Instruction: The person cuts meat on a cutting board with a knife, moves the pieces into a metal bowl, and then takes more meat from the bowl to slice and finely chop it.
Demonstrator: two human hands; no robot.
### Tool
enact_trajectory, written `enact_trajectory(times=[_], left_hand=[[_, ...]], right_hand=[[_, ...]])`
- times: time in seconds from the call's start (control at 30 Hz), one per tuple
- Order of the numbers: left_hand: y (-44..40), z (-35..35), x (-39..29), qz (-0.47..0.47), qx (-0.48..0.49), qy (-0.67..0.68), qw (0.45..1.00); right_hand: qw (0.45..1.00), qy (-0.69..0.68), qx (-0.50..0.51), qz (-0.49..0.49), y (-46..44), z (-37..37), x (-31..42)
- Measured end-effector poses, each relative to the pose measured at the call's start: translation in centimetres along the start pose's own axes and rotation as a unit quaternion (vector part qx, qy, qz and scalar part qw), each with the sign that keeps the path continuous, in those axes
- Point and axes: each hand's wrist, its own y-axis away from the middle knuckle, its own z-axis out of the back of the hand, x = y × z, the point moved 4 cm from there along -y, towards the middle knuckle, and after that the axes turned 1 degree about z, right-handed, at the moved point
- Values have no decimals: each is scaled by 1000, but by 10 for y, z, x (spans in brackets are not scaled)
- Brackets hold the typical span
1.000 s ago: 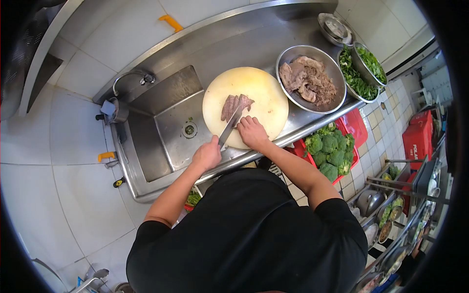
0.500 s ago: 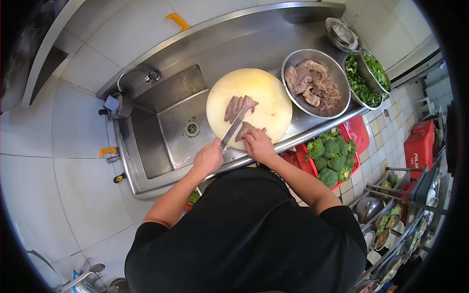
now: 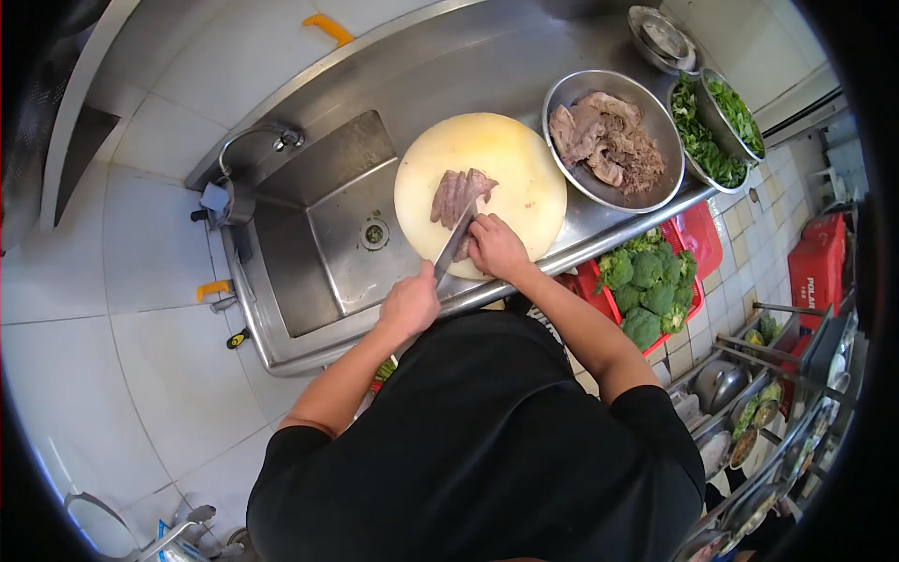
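My left hand [image 3: 410,302] is closed round the handle of a kitchen knife [image 3: 456,243], whose blade slants up and to the right over the round cutting board [image 3: 524,178]. Against the blade's right side, my right hand [image 3: 498,246] presses a piece of cooked meat [image 3: 463,250] onto the board with bent fingers. Most of that piece is hidden by the fingers and the blade. Beyond the knife tip, several meat slices [image 3: 455,195] lie side by side on the board.
A steel bowl [image 3: 667,192] of cooked meat stands right of the board, with leafy greens [image 3: 707,150] in containers farther right. On the left is a sink [image 3: 281,272] with a faucet [image 3: 288,140]. Broccoli [image 3: 648,272] fills a red basket [image 3: 689,317] below the counter's edge.
My right hand has moved up toward the knife tip, its fingers now close against the blade, covering more of the meat piece. The knife stands steeper. The whole view has shifted slightly.
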Motion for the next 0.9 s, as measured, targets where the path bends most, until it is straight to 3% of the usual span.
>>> enact_trajectory(times=[0.1,0.2,0.33,0.53,0.63,0.83,0.9], left_hand=[[7,10,-3,2,27,-15,1000],[-21,-24,-1,3,4,-17,1000],[-50,-5,-10,-26,-4,-23,999],[-6,11,-10,-23,25,-36,999],[-20,-22,-4,9,3,-8,1000],[-33,1,-8,-64,-16,-21,998],[-11,13,-13,-47,4,-25,999]], right_hand=[[1000,5,-8,1,2,-2,0],[1000,1,-12,1,5,-2,0],[1000,-14,-21,3,7,-1,1],[999,-12,-32,-24,12,3,4],[999,-9,-20,-34,16,-3,0],[999,-4,-30,-31,13,11,7],[999,-6,-33,-38,14,11,5]])
